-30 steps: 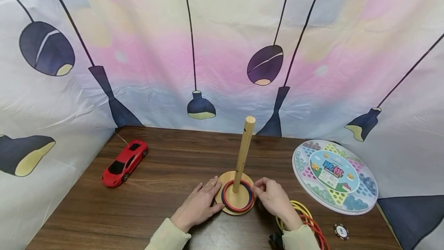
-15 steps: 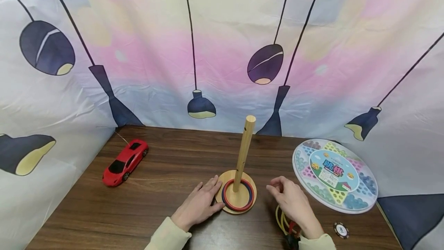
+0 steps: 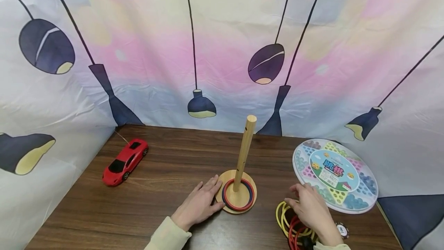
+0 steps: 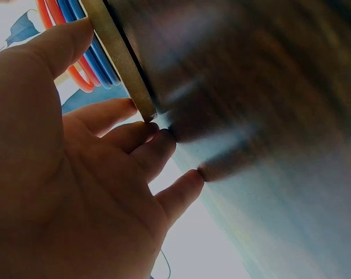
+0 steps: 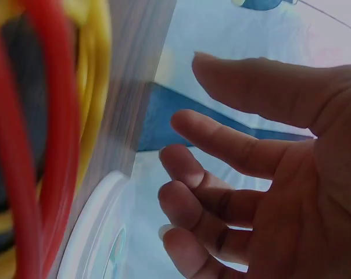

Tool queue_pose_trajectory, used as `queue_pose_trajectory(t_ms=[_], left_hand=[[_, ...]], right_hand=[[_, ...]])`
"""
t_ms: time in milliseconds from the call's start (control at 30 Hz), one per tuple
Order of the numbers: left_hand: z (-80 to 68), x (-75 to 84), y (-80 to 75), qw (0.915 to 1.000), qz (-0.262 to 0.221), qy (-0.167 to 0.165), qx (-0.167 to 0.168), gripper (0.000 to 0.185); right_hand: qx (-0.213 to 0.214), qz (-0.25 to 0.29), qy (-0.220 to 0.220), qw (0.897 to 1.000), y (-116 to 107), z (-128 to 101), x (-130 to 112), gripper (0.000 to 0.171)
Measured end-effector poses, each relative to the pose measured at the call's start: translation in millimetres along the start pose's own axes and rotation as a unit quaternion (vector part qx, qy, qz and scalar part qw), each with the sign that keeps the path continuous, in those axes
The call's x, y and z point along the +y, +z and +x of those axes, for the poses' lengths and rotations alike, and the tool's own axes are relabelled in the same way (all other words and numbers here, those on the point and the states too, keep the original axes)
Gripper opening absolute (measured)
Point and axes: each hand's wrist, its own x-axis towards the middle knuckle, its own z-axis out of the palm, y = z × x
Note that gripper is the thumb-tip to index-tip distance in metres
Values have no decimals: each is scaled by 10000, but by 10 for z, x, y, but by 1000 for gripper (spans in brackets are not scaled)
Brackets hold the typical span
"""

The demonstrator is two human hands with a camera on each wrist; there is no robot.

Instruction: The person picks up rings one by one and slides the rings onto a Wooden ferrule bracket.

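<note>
loose rings point(image 3: 294, 223): yellow and red, heaped on the table near its front right edge, just right of the base; seen close and blurred in the right wrist view point(image 5: 42, 133)
right hand point(image 3: 312, 207): over the loose rings, fingers relaxed and a bit spread, nothing gripped; right wrist view point(image 5: 262, 192) shows the fingers loosely bent with gaps between them, apart from the rings; whether the palm touches the heap, cannot tell
base point(image 3: 227, 206): round wooden disc at table centre front, carries the peg
peg point(image 3: 244, 153): upright wooden rod rising from the base's middle, small hole near the top
stacked rings point(image 3: 238, 205): red and blue, flat on the base around the peg; left wrist view point(image 4: 82, 40) shows red and blue bands above the disc edge
left hand point(image 3: 199, 203): flat on the table, fingers straight and close together, tips against the left rim of the base; left wrist view point(image 4: 76, 174) shows fingertips meeting the disc edge
table point(image 3: 166, 157): dark wood
car point(image 3: 125, 162): red toy, far left of the table, well apart from both hands
game board point(image 3: 334, 174): round, colourful, right side of the table, just beyond the right hand
chip point(image 3: 342, 230): small dark disc, near the right wrist, front right
backdrop point(image 3: 222, 49): cloth printed with hanging lamps, behind and beside the table
sleeves point(image 3: 166, 238): pale, at both wrists
</note>
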Motion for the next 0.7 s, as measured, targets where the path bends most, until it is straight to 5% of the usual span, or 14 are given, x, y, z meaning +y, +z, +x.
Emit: queue_pose_trajectory(t_ms=[700], left_hand=[[5,-3,10,9999,124,21,66,70]], right_hand=[[-334,-208,65,9992,101,30,289,13]])
